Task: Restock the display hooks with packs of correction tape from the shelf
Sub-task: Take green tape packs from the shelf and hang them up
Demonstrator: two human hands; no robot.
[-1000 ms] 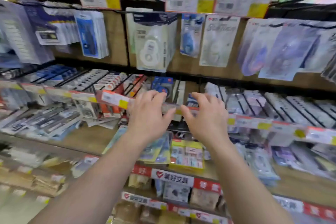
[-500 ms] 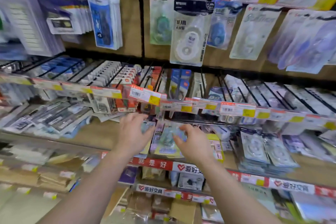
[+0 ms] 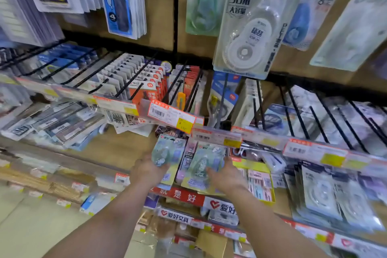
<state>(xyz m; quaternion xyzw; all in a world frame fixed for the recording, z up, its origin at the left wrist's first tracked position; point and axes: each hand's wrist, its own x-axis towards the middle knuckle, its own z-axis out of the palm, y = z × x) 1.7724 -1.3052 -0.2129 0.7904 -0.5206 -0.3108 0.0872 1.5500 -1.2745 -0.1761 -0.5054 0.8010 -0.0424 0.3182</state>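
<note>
Reaching: both bare forearms stretch up and forward from the bottom edge toward the wooden shelf point(image 3: 117, 151) below the row of price tags.
Left hand point(image 3: 146, 170): back of the hand toward the camera, wrist straight, fingers curled up around the lower end of a pale green blister pack of correction tape point(image 3: 167, 150), gripping it.
Left pack: held upright and tilted a little to the left, its top edge just under the orange-and-white price tag point(image 3: 171, 116).
Right hand point(image 3: 225, 176): back of the hand up, thumb side inward, fingers wrapped around the right edge of a second pale green pack of correction tape point(image 3: 204, 164); the fingertips are hidden behind the pack.
Right pack: just beside the left one, leaning back, over the yellow display box point(image 3: 259, 182) on the shelf.
Hooks: black wire display hooks point(image 3: 134, 77) jut out above the hands, loaded with carded packs.
Above: a large white correction tape pack point(image 3: 249, 33) hangs from the upper row.
</note>
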